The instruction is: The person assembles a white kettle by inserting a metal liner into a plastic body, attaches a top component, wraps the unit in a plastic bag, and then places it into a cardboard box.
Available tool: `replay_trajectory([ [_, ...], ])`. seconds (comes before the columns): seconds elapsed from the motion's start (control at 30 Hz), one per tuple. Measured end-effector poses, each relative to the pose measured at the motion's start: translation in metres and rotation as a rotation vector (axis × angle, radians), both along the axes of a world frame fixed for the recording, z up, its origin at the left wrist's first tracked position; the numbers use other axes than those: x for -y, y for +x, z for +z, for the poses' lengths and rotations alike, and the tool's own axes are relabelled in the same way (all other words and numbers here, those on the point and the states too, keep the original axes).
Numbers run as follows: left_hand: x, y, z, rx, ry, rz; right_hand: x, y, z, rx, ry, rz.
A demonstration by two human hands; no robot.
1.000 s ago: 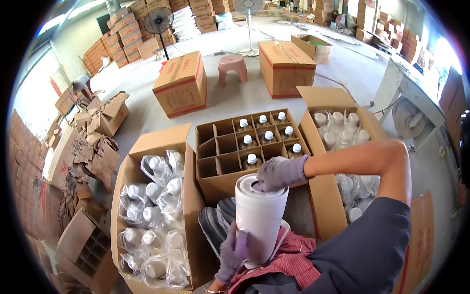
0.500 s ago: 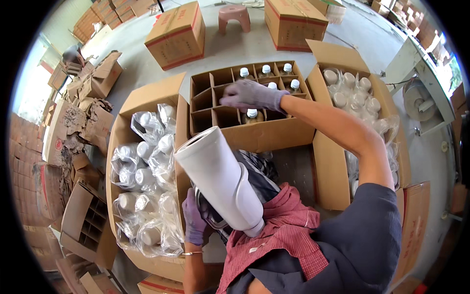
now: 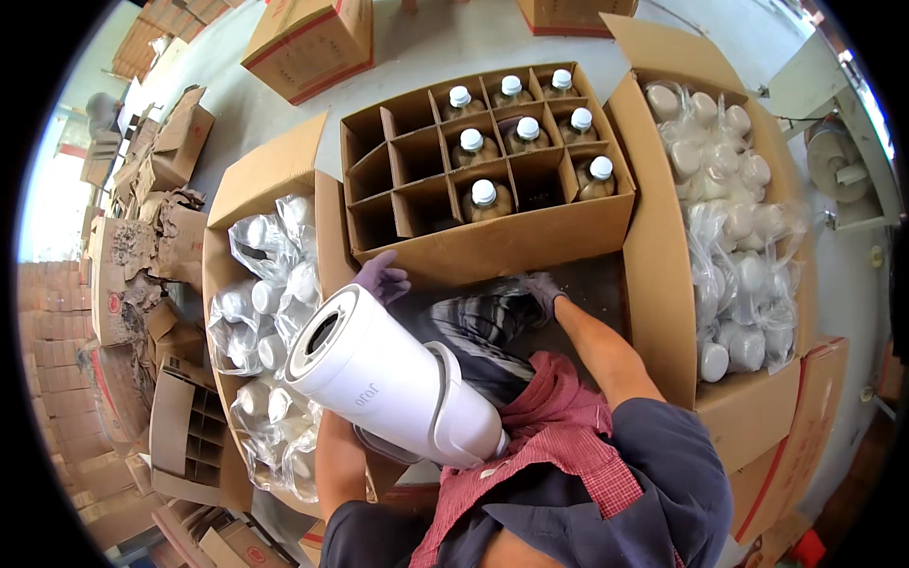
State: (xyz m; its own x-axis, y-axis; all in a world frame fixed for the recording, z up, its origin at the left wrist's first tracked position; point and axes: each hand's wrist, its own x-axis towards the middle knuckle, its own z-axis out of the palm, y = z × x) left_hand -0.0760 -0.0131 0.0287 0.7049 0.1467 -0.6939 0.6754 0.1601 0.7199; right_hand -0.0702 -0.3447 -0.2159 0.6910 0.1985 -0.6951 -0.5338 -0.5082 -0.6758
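A divided carton (image 3: 492,254) stands in front of me. Several clear bottles with white caps, such as a front one (image 3: 484,195), fill its middle and right cells; the left cells hold none. My left hand (image 3: 383,277), in a purple glove, is by the carton's front left corner with fingers stretched and nothing in them. Beside my plaid-covered knee, below the carton's front wall, is my right hand (image 3: 543,292), also gloved; its fingers are mostly hidden. A white cylinder with a hollow top (image 3: 379,364) and a grey band juts up before my chest, hiding part of my left arm.
Open cartons of white-capped, plastic-wrapped bottles flank me: a left carton (image 3: 331,222) and a right carton (image 3: 653,312). A closed carton (image 3: 317,47) stands beyond. Torn cardboard (image 3: 166,241) is piled at the left, and a grey machine (image 3: 838,161) is at the far right.
My right hand has drawn back from above the divided carton to beside my knee. The left hand has moved forward, up to the carton's front left corner. The view has shifted.
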Motion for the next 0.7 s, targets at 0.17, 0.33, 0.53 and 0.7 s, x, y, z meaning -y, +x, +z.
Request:
replay_trajectory([
  [0.17, -0.003, -0.006, -0.015, 0.093, -0.056, -0.007, 0.000, 0.014, 0.088, -0.154, 0.664, 0.070],
  [0.33, -0.005, -0.012, -0.010, 0.207, -0.091, 0.045, -0.026, 0.128, 0.237, 0.114, 1.081, -0.290],
  [0.53, 0.003, 0.002, -0.006, 0.271, -0.072, 0.034, -0.064, 0.240, 0.278, 0.313, 1.195, -0.321],
  [0.7, 0.008, 0.018, -0.003, 0.356, -0.038, 0.075, -0.094, 0.273, 0.274, 0.217, 1.082, -0.258],
])
